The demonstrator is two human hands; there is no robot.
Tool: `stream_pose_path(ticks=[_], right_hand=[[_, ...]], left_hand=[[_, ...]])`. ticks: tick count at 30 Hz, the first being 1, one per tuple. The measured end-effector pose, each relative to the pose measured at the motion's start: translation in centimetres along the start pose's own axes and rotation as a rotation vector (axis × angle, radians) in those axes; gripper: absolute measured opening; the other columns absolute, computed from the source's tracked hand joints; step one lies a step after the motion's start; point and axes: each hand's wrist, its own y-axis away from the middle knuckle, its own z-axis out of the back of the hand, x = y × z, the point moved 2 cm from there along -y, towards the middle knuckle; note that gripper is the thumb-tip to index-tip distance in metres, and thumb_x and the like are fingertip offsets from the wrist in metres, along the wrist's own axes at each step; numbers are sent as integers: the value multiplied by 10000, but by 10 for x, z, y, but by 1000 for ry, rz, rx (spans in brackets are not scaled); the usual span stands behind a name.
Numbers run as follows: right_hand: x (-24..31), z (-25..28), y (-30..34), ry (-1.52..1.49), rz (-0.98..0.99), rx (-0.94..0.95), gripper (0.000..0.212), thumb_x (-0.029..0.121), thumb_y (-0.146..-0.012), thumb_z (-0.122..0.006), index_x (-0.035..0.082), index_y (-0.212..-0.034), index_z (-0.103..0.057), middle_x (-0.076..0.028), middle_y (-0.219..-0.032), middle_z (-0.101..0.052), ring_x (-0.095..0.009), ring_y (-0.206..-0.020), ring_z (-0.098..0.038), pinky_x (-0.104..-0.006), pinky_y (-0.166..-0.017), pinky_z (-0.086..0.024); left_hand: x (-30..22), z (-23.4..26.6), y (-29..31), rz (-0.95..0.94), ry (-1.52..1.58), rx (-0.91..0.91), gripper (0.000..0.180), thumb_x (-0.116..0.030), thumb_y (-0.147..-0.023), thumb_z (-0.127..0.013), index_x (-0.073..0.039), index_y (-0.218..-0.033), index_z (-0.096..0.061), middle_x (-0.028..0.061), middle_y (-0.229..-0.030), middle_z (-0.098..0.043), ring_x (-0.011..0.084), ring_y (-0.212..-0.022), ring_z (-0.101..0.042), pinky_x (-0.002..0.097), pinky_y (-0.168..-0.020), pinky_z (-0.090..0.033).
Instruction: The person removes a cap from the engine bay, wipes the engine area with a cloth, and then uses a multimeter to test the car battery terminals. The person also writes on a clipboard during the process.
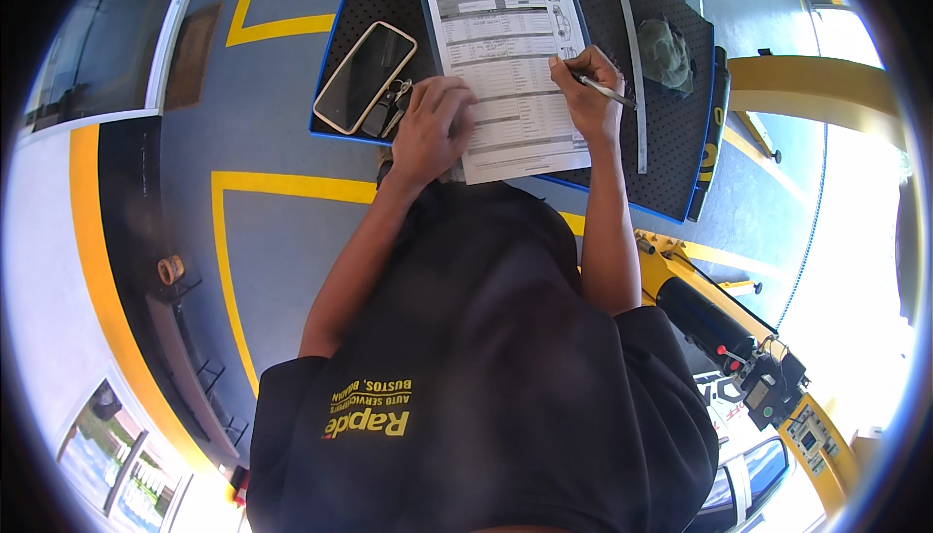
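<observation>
A blue clipboard [425, 4] with a printed form [515, 128] under its clip lies in front of me, its lower end reaching the near edge of the black tray top. My right hand [591, 96] is closed around a pen [610, 92], its fingers over the right part of the form. My left hand [435, 128] is bent over the clipboard's left edge, fingertips on the paper and slightly blurred. Close to its left are a bunch of keys [393, 105] and a smartphone [365, 76] with a dark screen and light rim.
Right of the clipboard lie a metal vernier caliper [630, 57] and a crumpled clear plastic bag [667, 57]. The black perforated tray top [671, 149] has a blue rim. A yellow lift arm [816, 84] stands at the right, with yellow lines [292, 183] on the grey floor.
</observation>
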Motion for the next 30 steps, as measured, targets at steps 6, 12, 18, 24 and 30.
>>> stream_pose_path(ticks=[6, 12, 18, 24, 30], right_hand=[[3, -14, 1, 58, 63, 38, 411, 132, -969, -814, 7, -692, -538, -2, -584, -520, -51, -599, -383, -317, -546, -355], [1, -20, -2, 225, 97, 7, 349, 79, -975, -759, -2, -723, -532, -68, -607, -509, -72, -594, -406, -320, -567, -415], [-7, -9, -23, -125, 30, -128, 383, 86, -996, -767, 0, -699, -540, 8, -582, -477, -49, -593, -387, -324, -551, -349], [-10, -24, -22, 66, 116, 33, 400, 76, -961, -770, 5, -682, -492, -3, -573, -426, -55, -591, -342, -334, -541, -334], [-10, -27, -20, 81, 112, 58, 371, 55, -947, -752, 4, -686, -494, -2, -575, -427, -50, -591, -340, -331, -533, -337]], left_hand=[[-5, -1, -1, 15, -51, 23, 256, -228, -904, -873, -121, -1099, -747, 20, -1250, -694, 304, -1231, -633, 430, -977, -585], [-4, -2, -2, 13, -69, 31, 265, -232, -899, -877, -127, -1110, -757, 11, -1259, -695, 303, -1244, -627, 429, -992, -587], [-4, -2, -1, 39, -19, 23, 275, -199, -883, -887, -118, -1118, -769, 13, -1266, -696, 303, -1264, -624, 439, -1016, -583], [-4, -2, -1, 48, -10, 24, 283, -177, -873, -894, -111, -1115, -763, 24, -1261, -699, 305, -1267, -624, 437, -1021, -581], [-5, -3, -2, 49, 4, 32, 282, -166, -873, -893, -99, -1109, -753, 32, -1243, -706, 310, -1245, -632, 434, -1029, -573]])
